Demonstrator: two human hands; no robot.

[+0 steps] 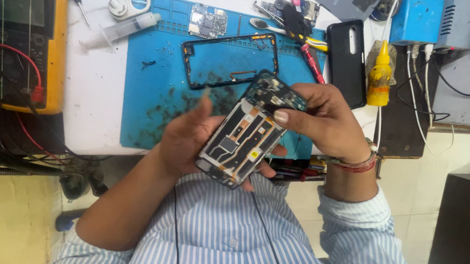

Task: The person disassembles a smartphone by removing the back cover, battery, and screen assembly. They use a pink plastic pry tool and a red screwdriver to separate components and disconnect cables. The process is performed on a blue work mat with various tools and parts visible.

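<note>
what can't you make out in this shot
Head view only:
- Left hand: fingertips motion-blurred.
- Opened phone: lower edge hidden by the left hand's fingers, top end by the right hand.
- Loose screws on the blue mat: too small to count.
- Multimeter: screen unreadable from glare.
- Blue box: cut off by the top edge.

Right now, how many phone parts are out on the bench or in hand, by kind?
Opened phone body, held in both hands: 1
Black phone frame on the blue mat: 1
Circuit boards: 2
Black back cover: 1
Total: 5
</note>
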